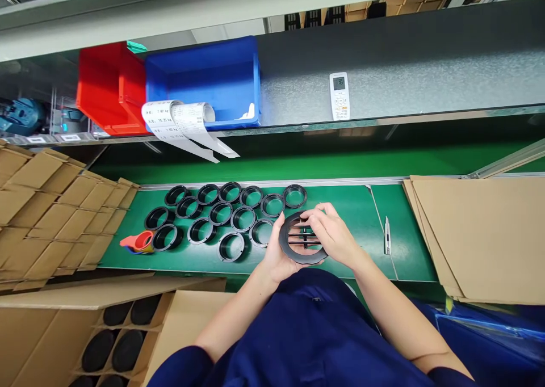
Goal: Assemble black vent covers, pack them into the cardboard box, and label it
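A round black air vent [288, 245] with a wide rim and thin crossbars is held in front of my body, above the bench's near edge. My left hand [275, 256] cradles it from below and the left, with the fingers behind the bars. Over its upper right side, my right hand [334, 234] is curled with the fingertips at the rim and bars. Several black rings [231, 246] stand on the green bench to the left of my hands.
Orange tape-like rings [142, 240] lie at the bench's left. A utility knife [387, 236] lies to the right, near cardboard sheets [481, 234]. Cardboard dividers [55, 205] and an open carton [162, 324] are at left. Blue bin [204, 69], red bin [104, 86] and remote [339, 96] occupy the shelf.
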{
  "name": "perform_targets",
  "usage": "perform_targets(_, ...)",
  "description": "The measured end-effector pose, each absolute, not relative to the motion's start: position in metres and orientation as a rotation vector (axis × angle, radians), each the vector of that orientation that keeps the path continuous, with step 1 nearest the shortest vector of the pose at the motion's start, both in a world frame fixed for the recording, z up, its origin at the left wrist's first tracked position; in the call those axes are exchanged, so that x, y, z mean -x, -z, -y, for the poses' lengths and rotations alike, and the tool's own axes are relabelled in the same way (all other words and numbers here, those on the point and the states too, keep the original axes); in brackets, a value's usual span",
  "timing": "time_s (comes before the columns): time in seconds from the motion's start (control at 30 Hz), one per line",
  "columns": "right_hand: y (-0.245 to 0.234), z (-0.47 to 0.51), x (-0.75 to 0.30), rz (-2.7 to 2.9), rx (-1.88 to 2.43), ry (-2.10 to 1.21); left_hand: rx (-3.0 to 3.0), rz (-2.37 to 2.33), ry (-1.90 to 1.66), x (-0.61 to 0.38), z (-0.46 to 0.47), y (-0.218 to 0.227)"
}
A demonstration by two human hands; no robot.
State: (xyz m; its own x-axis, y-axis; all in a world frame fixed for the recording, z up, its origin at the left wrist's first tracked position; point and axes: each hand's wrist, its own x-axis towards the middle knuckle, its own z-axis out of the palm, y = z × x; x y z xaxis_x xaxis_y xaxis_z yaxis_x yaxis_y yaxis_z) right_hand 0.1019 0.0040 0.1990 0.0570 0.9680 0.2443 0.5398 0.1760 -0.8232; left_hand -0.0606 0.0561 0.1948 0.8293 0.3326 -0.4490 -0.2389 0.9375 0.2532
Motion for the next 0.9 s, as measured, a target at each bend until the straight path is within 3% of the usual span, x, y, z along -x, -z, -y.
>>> perform_targets(0.3, -0.155, 0.022, -0.098, 1.635, 1.351, -0.571, -0.076, -0.626, -0.360, 0.065, -0.051, -0.165)
perform_targets(0.47, -0.121, 0.044, -0.091, 1.697, 1.361, -0.738, 0.004, -0.738, -0.340, 0.071, -0.042, -0.149)
perform_targets(0.7, -0.162, 0.024, -0.100, 1.615, 1.367, -0.679, -0.078, -0.626, -0.341, 0.071, -0.048, -0.178)
perform_targets(0.9, -0.196, 0.005, -0.113, 1.871, 1.372, -0.572, -0.151, -0.659, -0.384, 0.067, -0.049, -0.190)
